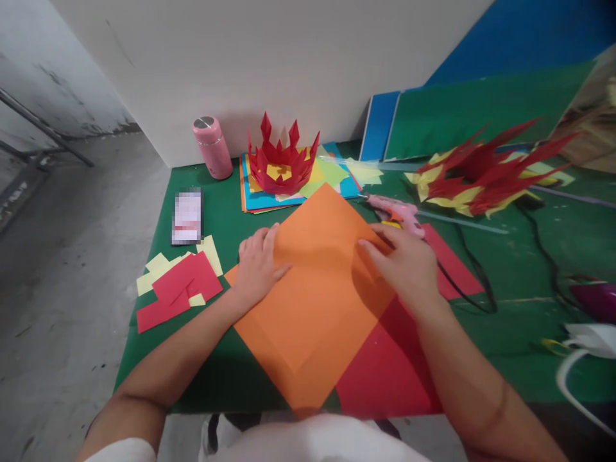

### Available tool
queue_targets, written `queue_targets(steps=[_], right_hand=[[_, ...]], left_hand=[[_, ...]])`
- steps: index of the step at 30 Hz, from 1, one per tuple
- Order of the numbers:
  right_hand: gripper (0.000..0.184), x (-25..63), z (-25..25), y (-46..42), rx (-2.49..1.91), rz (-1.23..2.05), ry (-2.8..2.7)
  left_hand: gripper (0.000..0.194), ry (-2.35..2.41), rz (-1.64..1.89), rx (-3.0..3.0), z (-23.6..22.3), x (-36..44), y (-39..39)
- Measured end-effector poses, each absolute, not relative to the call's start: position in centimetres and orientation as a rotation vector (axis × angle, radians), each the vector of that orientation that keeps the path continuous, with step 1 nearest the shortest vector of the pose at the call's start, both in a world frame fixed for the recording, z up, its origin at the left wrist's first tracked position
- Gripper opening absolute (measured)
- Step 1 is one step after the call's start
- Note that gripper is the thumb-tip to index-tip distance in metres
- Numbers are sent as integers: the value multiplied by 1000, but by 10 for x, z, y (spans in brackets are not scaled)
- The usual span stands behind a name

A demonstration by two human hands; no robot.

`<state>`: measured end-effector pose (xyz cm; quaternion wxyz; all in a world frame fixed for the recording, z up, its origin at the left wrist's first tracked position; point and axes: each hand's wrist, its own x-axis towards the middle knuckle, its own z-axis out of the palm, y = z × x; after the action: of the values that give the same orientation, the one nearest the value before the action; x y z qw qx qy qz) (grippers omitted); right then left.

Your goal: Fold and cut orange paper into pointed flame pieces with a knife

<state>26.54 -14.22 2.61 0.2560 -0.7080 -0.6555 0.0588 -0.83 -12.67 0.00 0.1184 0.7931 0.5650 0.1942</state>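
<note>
A large orange paper sheet [322, 289] lies turned like a diamond in front of me, its near corner at the table's front edge. A second orange layer seems to lie on it, its outline faintly visible. My left hand [257, 263] rests on the left edge of the sheet, thumb spread from the fingers. At the right edge, my right hand [407, 260] has the paper between thumb and fingers; the fingertips are partly hidden. Red paper [385, 372] shows beneath the orange on the right side.
Red paper crown [282, 163] stands on stacked coloured paper [260, 200]. Behind the sheet are a pink glue gun [397, 212] and a red-yellow crown [486, 173]. At left: pink bottle [214, 147], phone [187, 218], paper scraps [185, 279]. Black cable [474, 276] runs right.
</note>
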Motion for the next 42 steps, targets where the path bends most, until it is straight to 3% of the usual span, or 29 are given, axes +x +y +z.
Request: queue_targets(steps=[6,11,16,19,23,28,36,42], right_hand=[[36,274,26,-143,-1848,7,-1673],[36,266,31,-149,-1777,-81,-1758],[32,236,27,-158,-1401,-81,-2157],[35,219,21,-164,-1121,-9,-2433],[37,202,12,-171,-1065,88,-2525],[37,199,16,-172,-954,436,-2521],[36,237,30,-150,-1338,675,-1716],[60,254,25,-142,-1454,1361,-1439]], left_hand=[[34,1652,562,1976,22,-37,-107],[43,1573,798,1500,33,-49,-104],[10,1478,916,1233,27,-39,-110],[22,1389,925,1057,23,-33,-115],[49,1261,917,847,22,-32,-122],[60,1248,983,811,20,-30,-130],[71,1223,1005,939,12,-31,-126],[80,1140,1027,944,6,-29,-125]])
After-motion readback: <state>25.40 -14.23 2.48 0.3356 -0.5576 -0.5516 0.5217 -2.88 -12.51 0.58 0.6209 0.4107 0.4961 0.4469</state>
